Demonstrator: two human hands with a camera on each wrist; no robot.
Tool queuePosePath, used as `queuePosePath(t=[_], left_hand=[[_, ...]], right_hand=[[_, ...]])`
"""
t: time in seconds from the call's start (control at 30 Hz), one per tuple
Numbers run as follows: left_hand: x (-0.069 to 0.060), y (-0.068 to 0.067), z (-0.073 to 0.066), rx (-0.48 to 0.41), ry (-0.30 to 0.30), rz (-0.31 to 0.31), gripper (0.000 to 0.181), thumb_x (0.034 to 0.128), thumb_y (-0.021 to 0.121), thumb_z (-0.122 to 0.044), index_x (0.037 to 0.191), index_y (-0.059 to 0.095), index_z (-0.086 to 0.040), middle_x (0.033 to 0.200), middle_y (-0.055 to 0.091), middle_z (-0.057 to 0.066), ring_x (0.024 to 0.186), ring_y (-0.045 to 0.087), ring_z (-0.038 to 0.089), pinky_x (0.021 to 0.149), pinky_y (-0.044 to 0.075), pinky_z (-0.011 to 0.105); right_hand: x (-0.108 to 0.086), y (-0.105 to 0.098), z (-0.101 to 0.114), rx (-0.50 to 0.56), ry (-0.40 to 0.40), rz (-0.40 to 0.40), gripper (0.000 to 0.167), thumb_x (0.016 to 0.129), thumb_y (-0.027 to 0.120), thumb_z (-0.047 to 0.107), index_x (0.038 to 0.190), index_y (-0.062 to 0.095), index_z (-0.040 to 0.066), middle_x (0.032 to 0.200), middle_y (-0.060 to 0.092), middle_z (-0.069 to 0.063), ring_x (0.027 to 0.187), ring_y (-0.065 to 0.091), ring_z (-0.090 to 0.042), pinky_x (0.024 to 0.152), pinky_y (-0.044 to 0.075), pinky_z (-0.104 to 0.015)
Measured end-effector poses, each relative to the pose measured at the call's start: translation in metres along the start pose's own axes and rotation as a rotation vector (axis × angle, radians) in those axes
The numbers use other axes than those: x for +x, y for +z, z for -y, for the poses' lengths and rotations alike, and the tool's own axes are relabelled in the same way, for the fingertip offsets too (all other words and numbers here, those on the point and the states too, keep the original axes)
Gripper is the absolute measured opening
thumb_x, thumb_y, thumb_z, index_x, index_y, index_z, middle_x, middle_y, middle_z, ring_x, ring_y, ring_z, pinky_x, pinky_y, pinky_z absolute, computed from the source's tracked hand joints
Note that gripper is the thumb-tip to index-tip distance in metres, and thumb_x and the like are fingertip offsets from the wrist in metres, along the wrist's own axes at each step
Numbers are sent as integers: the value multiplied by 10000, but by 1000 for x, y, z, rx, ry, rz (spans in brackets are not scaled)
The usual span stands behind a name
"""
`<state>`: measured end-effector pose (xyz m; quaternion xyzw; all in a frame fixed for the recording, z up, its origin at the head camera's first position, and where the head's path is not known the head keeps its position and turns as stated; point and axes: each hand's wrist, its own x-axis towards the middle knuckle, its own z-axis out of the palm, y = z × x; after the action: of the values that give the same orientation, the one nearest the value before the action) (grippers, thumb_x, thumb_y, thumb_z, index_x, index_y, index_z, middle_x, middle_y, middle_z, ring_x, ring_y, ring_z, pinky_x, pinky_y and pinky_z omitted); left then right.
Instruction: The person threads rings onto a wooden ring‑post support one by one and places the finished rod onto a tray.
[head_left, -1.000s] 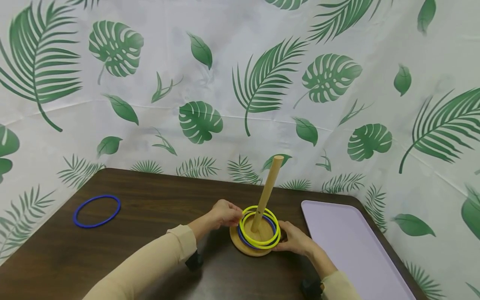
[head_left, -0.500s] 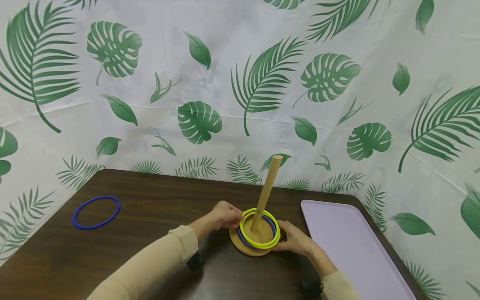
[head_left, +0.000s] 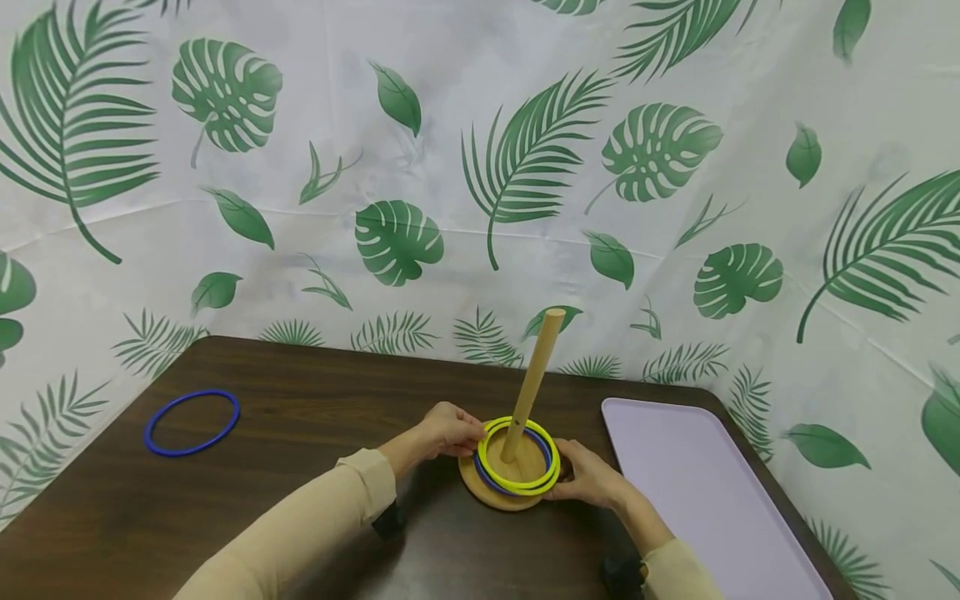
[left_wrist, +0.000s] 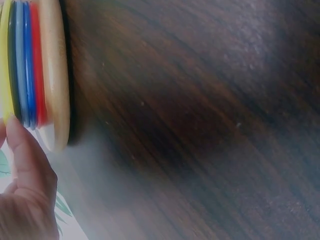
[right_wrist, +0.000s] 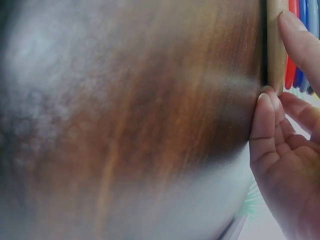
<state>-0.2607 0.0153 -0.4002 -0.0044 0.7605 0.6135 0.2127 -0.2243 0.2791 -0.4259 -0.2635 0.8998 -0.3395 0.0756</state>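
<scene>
Mostly stacked, seemingly: left hand (head_left: 450,431) pinches yellow ring (left_wrist: 5,60) around peg (head_left: 536,379); right hand (head_left: 592,477) grips base (right_wrist: 275,60); loose blue ring (head_left: 180,454) remains.

Dark wood-grain table (head_left: 315,400), blue ring (head_left: 180,453) lying flat at left, round wooden base (head_left: 471,482), pale purple tray (head_left: 697,483) at right
</scene>
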Motion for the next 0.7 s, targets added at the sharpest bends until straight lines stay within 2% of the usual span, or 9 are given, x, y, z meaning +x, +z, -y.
queuePosePath(t=[0.4,0.7], left_hand=[[-3,0,-4,-5,5,22,112,840,659,-26,922,688,45,614,590,10,496,545,54,540,551,200],[-3,0,-1,-4,0,25,97,845,666,-49,902,676,29,623,589,12,521,554,62,536,548,195]], right_hand=[[-1,0,-1,-7,12,2,693,717,820,239,1261,500,-48,973,517,-74,849,492,-121,723,493,-219],[-1,0,1,-16,27,0,679,715,822,244,1255,511,-26,983,523,-68,863,480,-129,730,487,-228]])
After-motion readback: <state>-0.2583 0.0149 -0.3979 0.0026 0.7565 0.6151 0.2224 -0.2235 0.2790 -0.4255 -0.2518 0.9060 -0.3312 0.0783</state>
